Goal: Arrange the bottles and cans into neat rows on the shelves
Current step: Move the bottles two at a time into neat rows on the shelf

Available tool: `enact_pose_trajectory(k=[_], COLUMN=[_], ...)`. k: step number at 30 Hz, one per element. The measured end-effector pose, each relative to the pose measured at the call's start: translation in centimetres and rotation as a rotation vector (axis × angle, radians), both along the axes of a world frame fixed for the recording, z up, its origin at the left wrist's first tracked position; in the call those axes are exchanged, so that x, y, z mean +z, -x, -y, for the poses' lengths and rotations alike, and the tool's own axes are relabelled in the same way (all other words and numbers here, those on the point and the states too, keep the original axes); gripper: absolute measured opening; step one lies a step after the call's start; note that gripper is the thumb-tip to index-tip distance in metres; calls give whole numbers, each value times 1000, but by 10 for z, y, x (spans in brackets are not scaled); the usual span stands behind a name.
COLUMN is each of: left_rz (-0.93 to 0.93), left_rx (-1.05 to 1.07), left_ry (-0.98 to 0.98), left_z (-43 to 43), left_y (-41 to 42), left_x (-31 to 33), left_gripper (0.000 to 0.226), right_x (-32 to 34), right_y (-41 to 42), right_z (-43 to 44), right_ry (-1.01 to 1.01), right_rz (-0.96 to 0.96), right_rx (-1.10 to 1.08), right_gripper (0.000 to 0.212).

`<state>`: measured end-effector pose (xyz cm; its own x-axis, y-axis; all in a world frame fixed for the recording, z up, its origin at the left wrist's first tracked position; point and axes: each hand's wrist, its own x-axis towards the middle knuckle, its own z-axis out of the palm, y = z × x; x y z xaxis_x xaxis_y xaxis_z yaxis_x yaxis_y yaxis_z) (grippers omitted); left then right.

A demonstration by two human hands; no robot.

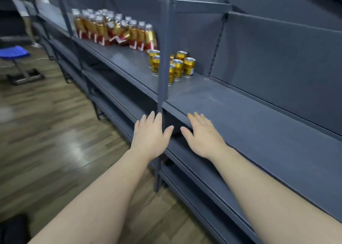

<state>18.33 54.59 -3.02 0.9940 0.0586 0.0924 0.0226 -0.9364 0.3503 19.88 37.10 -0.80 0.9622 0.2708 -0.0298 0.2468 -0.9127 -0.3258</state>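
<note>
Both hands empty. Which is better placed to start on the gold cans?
Right, probably: the right hand reaches over the shelf right of the post, where most cans stand; the left hand is left of it, off the shelf.

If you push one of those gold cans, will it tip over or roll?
The gold cans stand upright and look short and squat, so a gentle push would probably slide one, not tip it. Knocked over, its round side would likely roll along the smooth shelf.
</note>
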Motion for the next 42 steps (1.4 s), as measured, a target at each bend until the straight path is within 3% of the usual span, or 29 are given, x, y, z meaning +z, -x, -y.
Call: enact_pose_trajectory(k=[19, 25, 42], left_rz=[-67, -77, -119], left_rx=[493, 558, 661], left_ry=[39, -24, 30], left_z=[-175, -198, -312], left_y=[-11, -48, -131], left_x=[-2, 7, -10], left_gripper=[69, 69, 64], right_x=[-13, -7, -23], right_y=[-94, -142, -247], right_z=[-205, -237, -365], right_ry=[4, 37, 32], right_rz=[-49, -48, -85], right_rx=[485, 567, 653], right_gripper=[63, 62, 64])
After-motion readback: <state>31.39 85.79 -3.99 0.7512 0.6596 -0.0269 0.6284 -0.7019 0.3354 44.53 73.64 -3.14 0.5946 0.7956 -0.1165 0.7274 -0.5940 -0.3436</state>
